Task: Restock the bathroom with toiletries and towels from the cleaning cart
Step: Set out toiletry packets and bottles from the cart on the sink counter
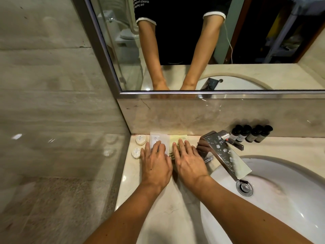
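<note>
White packet [159,139], left hand [155,162] flat atop

Two white wrapped soaps [140,139] are noted. A white sachet [159,138] and a pale yellow sachet [178,138] with dark stripes are recorded. Four dark bottles [251,133], a white basin [281,191] and a beige veined countertop [172,217] are observed.

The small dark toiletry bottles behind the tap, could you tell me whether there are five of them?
No, four small dark toiletry bottles stand in a row against the stone backsplash.
</note>
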`<state>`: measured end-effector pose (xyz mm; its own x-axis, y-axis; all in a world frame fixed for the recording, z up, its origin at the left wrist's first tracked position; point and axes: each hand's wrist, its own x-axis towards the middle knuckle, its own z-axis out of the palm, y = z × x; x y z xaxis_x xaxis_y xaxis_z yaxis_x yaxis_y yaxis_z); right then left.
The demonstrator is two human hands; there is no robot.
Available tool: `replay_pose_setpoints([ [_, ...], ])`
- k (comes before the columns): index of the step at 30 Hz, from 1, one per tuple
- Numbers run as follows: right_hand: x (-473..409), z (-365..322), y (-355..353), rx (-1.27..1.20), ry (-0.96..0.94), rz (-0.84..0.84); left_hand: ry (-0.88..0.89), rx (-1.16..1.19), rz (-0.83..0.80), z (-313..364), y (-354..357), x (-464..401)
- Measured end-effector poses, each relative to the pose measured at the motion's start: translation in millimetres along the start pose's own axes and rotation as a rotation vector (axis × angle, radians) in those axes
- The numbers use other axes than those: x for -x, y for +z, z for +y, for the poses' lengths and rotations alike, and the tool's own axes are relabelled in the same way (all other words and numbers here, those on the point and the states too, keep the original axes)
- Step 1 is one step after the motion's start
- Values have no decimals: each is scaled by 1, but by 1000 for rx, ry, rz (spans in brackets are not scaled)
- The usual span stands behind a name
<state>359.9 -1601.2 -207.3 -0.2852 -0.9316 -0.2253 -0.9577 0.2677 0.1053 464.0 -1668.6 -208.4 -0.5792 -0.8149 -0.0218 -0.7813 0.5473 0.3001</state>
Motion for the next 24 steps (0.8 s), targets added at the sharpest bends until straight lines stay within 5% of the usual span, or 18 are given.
replay_pose_setpoints([
  [13, 55, 4, -43, -51, -82, 65, 55, 74, 17, 10, -56, 41],
  [24, 154, 12, -93, -113, -32, 27, 215, -310, -289, 47, -96, 119],
])
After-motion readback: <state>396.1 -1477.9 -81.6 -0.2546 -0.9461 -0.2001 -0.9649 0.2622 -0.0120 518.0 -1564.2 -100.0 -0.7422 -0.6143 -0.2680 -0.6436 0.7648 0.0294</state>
